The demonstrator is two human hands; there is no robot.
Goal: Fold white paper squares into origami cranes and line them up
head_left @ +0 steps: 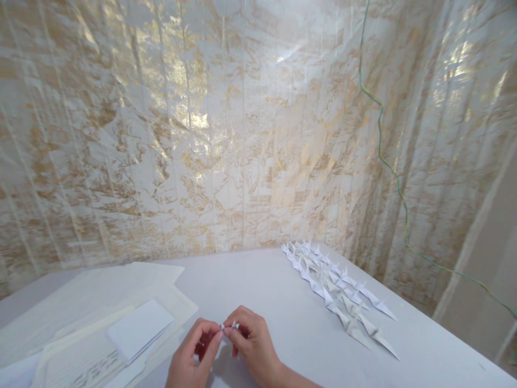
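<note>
Both hands meet low in the middle of the head view, just above the white table (250, 280). A small folded white paper (222, 326) shows between the fingertips, with pointed tips sticking out; most of it is covered by fingers. My left hand (196, 350) pinches it from the left with thumb and forefinger. From the right, my right hand (250, 339) pinches the same piece, thumb in front and fingers behind. To the right, several folded white paper cranes (327, 293) stand in long slanting rows.
Loose paper sheets (97, 293) overlap at the left, some printed. A stack of white paper pieces (141, 328) lies on them. Behind the table hangs a shiny gold-patterned plastic sheet (226, 134). A green-yellow wire (398, 180) runs down at the right.
</note>
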